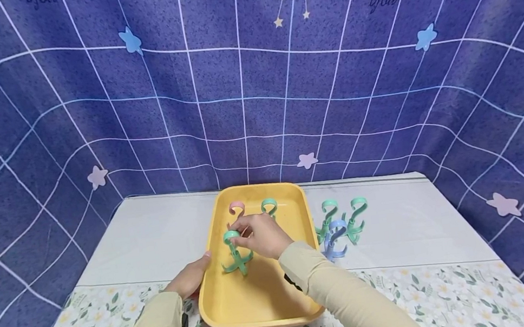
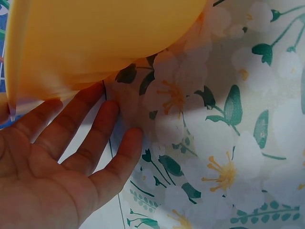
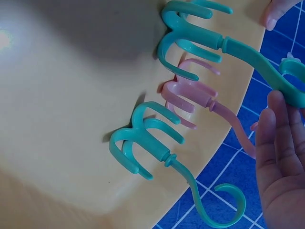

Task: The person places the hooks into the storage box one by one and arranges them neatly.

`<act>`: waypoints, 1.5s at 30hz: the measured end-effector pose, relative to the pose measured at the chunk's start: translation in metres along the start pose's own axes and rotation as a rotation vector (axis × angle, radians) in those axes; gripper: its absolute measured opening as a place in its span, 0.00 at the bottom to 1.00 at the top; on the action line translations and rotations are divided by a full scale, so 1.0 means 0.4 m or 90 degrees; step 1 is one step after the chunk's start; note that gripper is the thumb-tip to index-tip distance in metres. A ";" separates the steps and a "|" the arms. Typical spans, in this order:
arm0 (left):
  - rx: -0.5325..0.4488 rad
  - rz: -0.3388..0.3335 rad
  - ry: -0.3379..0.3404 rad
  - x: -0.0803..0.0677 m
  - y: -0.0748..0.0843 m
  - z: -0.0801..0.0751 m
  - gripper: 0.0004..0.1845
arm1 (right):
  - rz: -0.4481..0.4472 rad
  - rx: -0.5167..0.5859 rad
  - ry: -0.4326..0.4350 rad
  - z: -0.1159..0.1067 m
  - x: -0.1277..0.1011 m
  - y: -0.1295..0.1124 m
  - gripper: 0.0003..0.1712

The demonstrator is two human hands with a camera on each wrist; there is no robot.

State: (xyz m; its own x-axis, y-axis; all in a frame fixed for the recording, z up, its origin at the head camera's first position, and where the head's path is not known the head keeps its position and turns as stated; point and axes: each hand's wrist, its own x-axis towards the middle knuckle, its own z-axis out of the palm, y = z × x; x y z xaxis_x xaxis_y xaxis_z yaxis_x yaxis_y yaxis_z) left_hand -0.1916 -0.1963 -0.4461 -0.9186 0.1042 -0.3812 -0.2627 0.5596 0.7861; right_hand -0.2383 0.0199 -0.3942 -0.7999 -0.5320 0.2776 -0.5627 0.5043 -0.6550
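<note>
Nearest, a desk [image 1: 413,232] is covered by a smooth cloth, floral along the near strip and plain pale beyond. On it sits a yellow tray [image 1: 264,305], a rounded rectangle of matte plastic with a shallow raised rim. The left hand [image 1: 189,279] lies flat on the cloth against the tray's left edge, grip apart, fingers [image 2: 86,143] straight and relaxed beside the rim. Inside the tray the right hand [image 1: 262,235] pinches the curled top of a green hook [image 1: 236,256], grip clamped on it; the hook stands on four curved prongs. Just beyond, at the far rim, stand a pink hook [image 1: 236,210] and a teal hook [image 1: 269,207]. Right of the tray, more hooks [image 1: 340,225], green and blue, cluster on the cloth. Behind hangs a blue checked backdrop [image 1: 138,118] with stars.
</note>
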 end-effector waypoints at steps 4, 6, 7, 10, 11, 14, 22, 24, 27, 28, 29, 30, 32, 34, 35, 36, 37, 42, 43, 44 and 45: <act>-0.006 0.001 0.000 -0.002 0.001 0.000 0.35 | -0.002 0.006 0.005 0.001 0.000 0.000 0.08; -0.010 0.002 0.000 -0.003 0.001 0.001 0.35 | -0.004 0.011 0.008 0.001 0.000 0.001 0.10; -0.010 0.003 -0.001 -0.003 0.001 0.001 0.35 | -0.004 0.014 0.009 0.002 0.000 0.002 0.10; -0.013 0.006 -0.002 -0.004 0.000 0.002 0.34 | -0.003 0.017 0.010 0.002 -0.001 0.003 0.12; -0.014 0.006 -0.003 -0.004 -0.001 0.002 0.34 | -0.001 0.018 0.009 0.002 -0.001 0.004 0.12; -0.018 0.006 -0.005 -0.004 -0.002 0.002 0.34 | 0.005 0.020 0.004 0.000 -0.002 0.001 0.12; -0.012 0.001 -0.005 -0.001 -0.002 0.001 0.35 | 0.026 0.040 -0.008 -0.006 -0.005 0.001 0.12; -0.014 0.001 -0.006 -0.002 -0.002 0.001 0.35 | 0.032 0.045 -0.011 -0.008 -0.007 0.001 0.12; -0.021 0.001 -0.006 -0.004 -0.002 0.002 0.35 | 0.033 0.050 -0.012 -0.012 -0.009 0.005 0.14; -0.023 0.002 -0.006 -0.004 -0.002 0.002 0.35 | 0.032 0.050 -0.013 -0.014 -0.009 0.006 0.14; -0.024 0.002 -0.006 -0.005 -0.001 0.002 0.34 | 0.031 0.050 -0.012 -0.016 -0.010 0.008 0.14; -0.024 0.001 -0.006 -0.006 -0.001 0.002 0.34 | 0.030 0.047 -0.011 -0.019 -0.011 0.009 0.15; -0.023 -0.001 -0.006 -0.007 0.001 0.002 0.34 | 0.029 0.041 -0.010 -0.026 -0.014 0.010 0.15; -0.015 -0.003 -0.004 -0.007 0.002 0.002 0.35 | 0.036 0.038 -0.007 -0.034 -0.016 0.012 0.14; -0.014 -0.004 -0.004 -0.006 0.003 0.002 0.35 | 0.042 0.038 -0.007 -0.038 -0.017 0.011 0.13; -0.015 -0.005 -0.005 -0.006 0.003 0.001 0.35 | 0.049 0.041 -0.007 -0.043 -0.019 0.010 0.13; -0.015 -0.006 -0.006 -0.006 0.003 0.001 0.35 | 0.056 0.046 -0.008 -0.046 -0.019 0.009 0.13; -0.014 -0.010 -0.007 -0.003 0.001 0.001 0.35 | 0.071 0.072 -0.008 -0.065 -0.022 0.004 0.16; -0.012 -0.010 -0.007 -0.002 0.001 0.001 0.35 | 0.068 0.074 -0.009 -0.069 -0.022 0.003 0.17; -0.012 -0.009 -0.007 -0.002 0.000 0.001 0.35 | 0.062 0.073 -0.009 -0.073 -0.023 0.001 0.17; -0.010 -0.008 -0.007 -0.001 0.000 0.001 0.35 | 0.058 0.066 -0.010 -0.077 -0.023 0.000 0.17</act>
State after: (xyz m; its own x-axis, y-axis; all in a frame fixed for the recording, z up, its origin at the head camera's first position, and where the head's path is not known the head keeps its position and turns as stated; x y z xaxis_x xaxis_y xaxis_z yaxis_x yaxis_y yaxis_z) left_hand -0.1912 -0.1962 -0.4462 -0.9121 0.1059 -0.3959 -0.2787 0.5481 0.7886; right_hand -0.2376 0.0457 -0.3753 -0.8428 -0.4983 0.2035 -0.4628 0.4779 -0.7466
